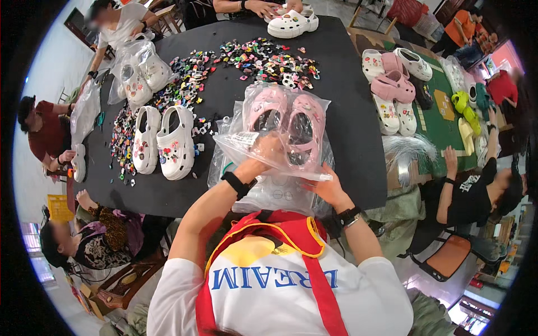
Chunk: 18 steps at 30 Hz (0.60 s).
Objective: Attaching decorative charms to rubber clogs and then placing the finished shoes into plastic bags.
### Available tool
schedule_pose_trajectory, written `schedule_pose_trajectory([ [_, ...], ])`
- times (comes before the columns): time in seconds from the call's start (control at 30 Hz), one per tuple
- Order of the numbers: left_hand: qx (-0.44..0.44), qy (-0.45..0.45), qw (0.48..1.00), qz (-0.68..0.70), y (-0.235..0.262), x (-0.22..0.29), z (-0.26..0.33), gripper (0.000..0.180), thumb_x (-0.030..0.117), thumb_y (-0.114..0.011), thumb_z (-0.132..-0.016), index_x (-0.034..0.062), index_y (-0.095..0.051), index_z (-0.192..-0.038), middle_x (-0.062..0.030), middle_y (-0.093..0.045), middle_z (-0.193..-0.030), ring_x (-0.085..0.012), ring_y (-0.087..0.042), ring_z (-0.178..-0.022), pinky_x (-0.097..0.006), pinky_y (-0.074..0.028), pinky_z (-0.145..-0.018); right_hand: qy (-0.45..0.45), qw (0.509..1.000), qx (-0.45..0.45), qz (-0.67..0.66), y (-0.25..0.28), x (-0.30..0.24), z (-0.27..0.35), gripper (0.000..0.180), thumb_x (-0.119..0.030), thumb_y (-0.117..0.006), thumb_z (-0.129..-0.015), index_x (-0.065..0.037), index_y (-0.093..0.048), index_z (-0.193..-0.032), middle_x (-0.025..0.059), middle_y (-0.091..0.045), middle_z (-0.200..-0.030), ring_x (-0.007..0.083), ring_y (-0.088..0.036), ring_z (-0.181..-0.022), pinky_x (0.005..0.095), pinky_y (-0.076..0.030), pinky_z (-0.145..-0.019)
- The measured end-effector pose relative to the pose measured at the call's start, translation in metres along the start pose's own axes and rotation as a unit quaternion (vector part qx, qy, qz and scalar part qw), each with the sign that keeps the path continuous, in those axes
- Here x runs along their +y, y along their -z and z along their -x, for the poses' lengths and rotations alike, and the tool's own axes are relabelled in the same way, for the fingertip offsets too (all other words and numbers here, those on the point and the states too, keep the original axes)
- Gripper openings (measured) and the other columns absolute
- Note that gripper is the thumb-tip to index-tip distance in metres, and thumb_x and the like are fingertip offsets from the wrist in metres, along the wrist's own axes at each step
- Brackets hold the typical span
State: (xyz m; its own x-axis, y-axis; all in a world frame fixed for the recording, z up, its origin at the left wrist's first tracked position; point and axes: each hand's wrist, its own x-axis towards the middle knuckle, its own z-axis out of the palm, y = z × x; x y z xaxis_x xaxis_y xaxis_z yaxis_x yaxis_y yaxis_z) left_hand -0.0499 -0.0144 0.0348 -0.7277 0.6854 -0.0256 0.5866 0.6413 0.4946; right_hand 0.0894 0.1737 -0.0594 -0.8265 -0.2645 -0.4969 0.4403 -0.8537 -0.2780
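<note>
Pair of pink clogs (305, 148) lies in clear bag (232, 148) on counter (358, 140), just beyond my hands. My left hand (270, 149) under plastic, close to left clog; can't tell if fingers are closed. My right hand (330, 189) grips bag's near edge. White clogs (178, 148) sit left of left hand.

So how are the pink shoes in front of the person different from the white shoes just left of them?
The pink shoes are inside a clear plastic bag; the white shoes sit uncovered. The left hand and right hand are at the pink shoes' bag, but no hand touches the white shoes. Both pairs have little decorations.
</note>
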Motion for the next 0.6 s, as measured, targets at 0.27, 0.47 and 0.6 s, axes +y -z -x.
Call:
schedule_pose_trajectory([
  [0.27, -0.004, -0.192, 0.976, 0.107, 0.014, -0.001, 0.029, 0.028, 0.008, -0.056, -0.069, 0.0026, -0.054, -0.097, -0.0220, -0.053, -0.094, -0.0404, -0.055, -0.081, -0.046, -0.046, -0.069, 0.286, 0.928, -0.060, 0.229, -0.074, -0.018, 0.003, 0.056, -0.047, -0.036, -0.090, -0.011, -0.032, -0.133, 0.0085, -0.041, -0.129, 0.0271, -0.044, -0.114, 0.0437, -0.038, -0.095],
  [0.47, 0.007, -0.200, 0.978, 0.054, -0.003, -0.007, 0.052, 0.023, 0.004, -0.055, -0.069, 0.0030, -0.056, -0.092, -0.0220, -0.053, -0.089, -0.0385, -0.055, -0.079, -0.045, -0.046, -0.065, 0.155, 0.987, 0.035, 0.014, -0.020, -0.008, -0.017, 0.053, -0.044, -0.033, -0.092, -0.011, -0.032, -0.133, 0.0074, -0.040, -0.131, 0.0245, -0.043, -0.115, 0.0396, -0.034, -0.098],
  [0.6, -0.037, -0.193, 0.979, 0.048, 0.012, 0.005, 0.057, 0.017, 0.004, -0.055, -0.070, 0.0055, -0.056, -0.087, -0.0180, -0.051, -0.083, -0.0350, -0.055, -0.076, -0.043, -0.045, -0.063, 0.149, 0.973, 0.166, 0.055, -0.009, -0.017, -0.024, 0.051, -0.042, -0.031, -0.094, -0.008, -0.036, -0.131, 0.0072, -0.044, -0.128, 0.0230, -0.044, -0.114, 0.0362, -0.035, -0.097],
])
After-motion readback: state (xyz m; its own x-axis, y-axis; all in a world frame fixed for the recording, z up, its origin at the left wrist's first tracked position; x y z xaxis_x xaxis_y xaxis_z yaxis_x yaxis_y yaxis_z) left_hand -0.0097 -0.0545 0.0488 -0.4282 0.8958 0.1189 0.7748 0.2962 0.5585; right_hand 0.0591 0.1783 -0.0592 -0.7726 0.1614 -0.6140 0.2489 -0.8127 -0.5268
